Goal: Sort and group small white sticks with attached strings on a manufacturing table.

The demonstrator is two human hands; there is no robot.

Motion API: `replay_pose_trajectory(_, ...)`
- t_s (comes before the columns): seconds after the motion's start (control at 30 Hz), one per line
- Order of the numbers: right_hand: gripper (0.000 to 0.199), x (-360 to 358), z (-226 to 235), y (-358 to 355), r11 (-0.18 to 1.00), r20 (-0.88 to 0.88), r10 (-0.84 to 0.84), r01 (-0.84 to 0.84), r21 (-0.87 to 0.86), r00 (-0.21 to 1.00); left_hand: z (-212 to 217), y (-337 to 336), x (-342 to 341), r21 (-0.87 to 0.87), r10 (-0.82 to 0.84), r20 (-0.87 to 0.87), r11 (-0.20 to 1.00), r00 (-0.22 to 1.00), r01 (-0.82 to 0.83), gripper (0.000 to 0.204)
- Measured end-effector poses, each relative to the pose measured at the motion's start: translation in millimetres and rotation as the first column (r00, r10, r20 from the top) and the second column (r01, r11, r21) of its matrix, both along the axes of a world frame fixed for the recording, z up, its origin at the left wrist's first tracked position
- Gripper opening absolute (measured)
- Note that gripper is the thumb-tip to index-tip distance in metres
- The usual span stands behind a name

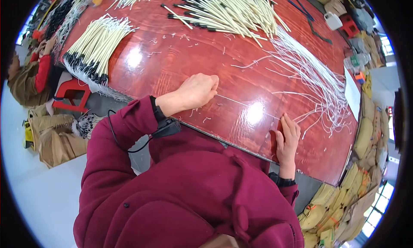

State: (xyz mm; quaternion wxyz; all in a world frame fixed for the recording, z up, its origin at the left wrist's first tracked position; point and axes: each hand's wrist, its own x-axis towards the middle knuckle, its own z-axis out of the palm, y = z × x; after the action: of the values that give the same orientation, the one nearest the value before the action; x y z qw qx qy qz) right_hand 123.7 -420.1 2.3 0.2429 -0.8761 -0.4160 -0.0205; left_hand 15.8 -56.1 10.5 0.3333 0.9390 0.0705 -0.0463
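My left hand (195, 91) is closed, gripping one end of a thin white string (233, 100) just above the near edge of the red table (185, 60). Stretched nearly straight, the string runs right to the fingertips of my right hand (289, 141). That hand rests at the table with its thumb apart from the fingers; whether the fingertips press on the string is hard to make out. Beyond it, long white strings (316, 67) fan out from a big pile of pale sticks with black ends (228, 13).
A second bundle of pale sticks (97, 45) lies at the left. White scraps dot the tabletop. A red stool (71, 95) and brown paper bags (60, 138) stand left. Another person's red sleeve (42, 73) shows far left. Sacks (344, 200) are stacked right.
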Motion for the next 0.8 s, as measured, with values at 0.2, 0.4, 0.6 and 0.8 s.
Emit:
replay_pose_trajectory(0.2, 0.044, 0.5, -1.1, -1.9, 1.000, -0.009, 0.001, -0.001, -0.011, 1.000, 20.6, 48.3, 7.5, 0.051, 0.066, -0.015, 0.997, 0.998, -0.065, 0.018)
replay_pose_trajectory(0.4, 0.040, 1.6, -3.8, -1.3, 1.000, -0.024, -0.011, 0.012, 0.023, 1.000, -12.1, 156.8, 61.6, 0.548, -0.058, 0.532, 0.784, 0.845, -0.291, 0.017)
replay_pose_trajectory(0.6, 0.038, 3.3, -4.0, 1.6, 1.000, -0.029, -0.026, 0.026, 0.015, 0.999, -23.7, 203.6, 84.6, 0.703, -0.373, 0.473, 0.706, 0.798, -0.087, 0.021)
replay_pose_trajectory(0.8, 0.037, 5.0, -7.0, -0.5, 0.999, -0.014, -0.021, 0.021, 0.024, 1.000, 39.7, 149.0, 59.1, 0.656, -0.439, 0.634, 0.742, 0.637, -0.140, 0.027)
